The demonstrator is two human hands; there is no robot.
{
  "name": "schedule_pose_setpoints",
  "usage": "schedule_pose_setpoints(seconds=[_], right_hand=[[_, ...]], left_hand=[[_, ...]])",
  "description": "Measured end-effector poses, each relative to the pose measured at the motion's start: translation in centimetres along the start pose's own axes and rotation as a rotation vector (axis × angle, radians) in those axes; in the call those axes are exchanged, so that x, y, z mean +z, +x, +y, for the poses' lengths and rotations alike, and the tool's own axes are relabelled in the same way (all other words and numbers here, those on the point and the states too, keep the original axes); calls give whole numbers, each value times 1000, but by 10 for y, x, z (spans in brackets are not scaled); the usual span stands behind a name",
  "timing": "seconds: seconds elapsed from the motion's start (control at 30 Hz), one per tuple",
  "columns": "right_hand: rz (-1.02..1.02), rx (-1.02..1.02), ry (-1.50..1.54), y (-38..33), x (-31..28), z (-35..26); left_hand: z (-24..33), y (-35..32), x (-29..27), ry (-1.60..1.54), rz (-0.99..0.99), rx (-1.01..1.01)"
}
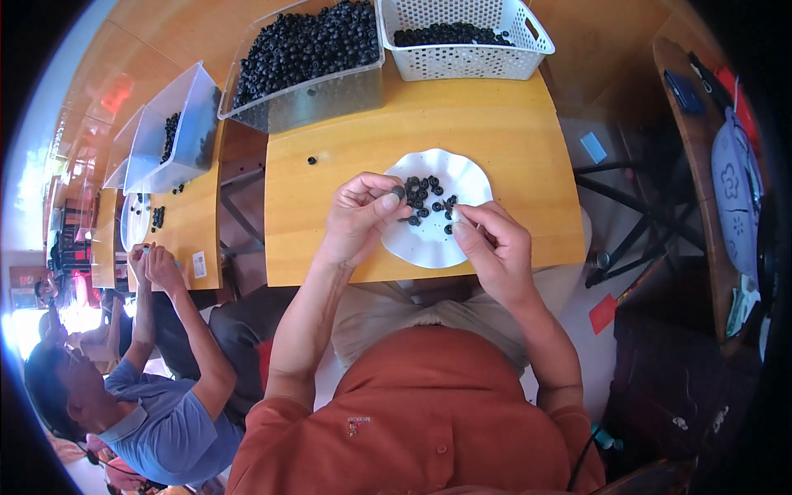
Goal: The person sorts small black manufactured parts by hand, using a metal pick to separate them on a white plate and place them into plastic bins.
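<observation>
My left hand [363,216] is closed in a pinch, holding a small round black part [398,192] between thumb and fingertips. It is over the left side of a white plate with a wavy rim [441,252]. On the plate lie several small black ring-like parts [418,196], some with a hole in the middle. Over the plate's right side, the thumb and forefinger of my right hand [502,254] are pressed together. Whatever is between them is too small to make out. A few black parts lie right beside those fingertips.
At the table's far edge stand a clear bin [309,92] heaped with black parts and a white perforated basket [462,64] holding more. One loose black part [312,160] lies left of the plate. A co-worker [157,412] sits at a neighbouring table on the left.
</observation>
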State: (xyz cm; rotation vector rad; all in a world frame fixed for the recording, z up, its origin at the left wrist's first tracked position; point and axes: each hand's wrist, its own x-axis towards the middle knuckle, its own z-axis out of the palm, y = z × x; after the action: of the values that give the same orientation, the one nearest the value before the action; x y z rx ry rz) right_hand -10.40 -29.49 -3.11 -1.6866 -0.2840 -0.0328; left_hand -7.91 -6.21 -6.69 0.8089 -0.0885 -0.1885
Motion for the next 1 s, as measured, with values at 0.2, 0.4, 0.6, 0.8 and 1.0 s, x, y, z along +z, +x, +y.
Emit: schedule_pose_setpoints(seconds=[0.2, 0.4, 0.6, 0.8, 1.0], right_hand=[[-58, -171, -94, 1, 13, -5], [-44, -277, -165, 1, 19, 0], [-42, -306, -224, 3, 19, 1], [-42, -313, -232, 4, 18, 5], [-55, -307, -238, 4, 17, 5]], left_hand=[[-14, -11, 5, -94, 11, -45], [-21, -16, 5, -182, -14, -59], [-24, -21, 7, -189, -24, -82], [-25, -21, 12, -211, -38, -70], [-27, -22, 12, -227, -34, -69]])
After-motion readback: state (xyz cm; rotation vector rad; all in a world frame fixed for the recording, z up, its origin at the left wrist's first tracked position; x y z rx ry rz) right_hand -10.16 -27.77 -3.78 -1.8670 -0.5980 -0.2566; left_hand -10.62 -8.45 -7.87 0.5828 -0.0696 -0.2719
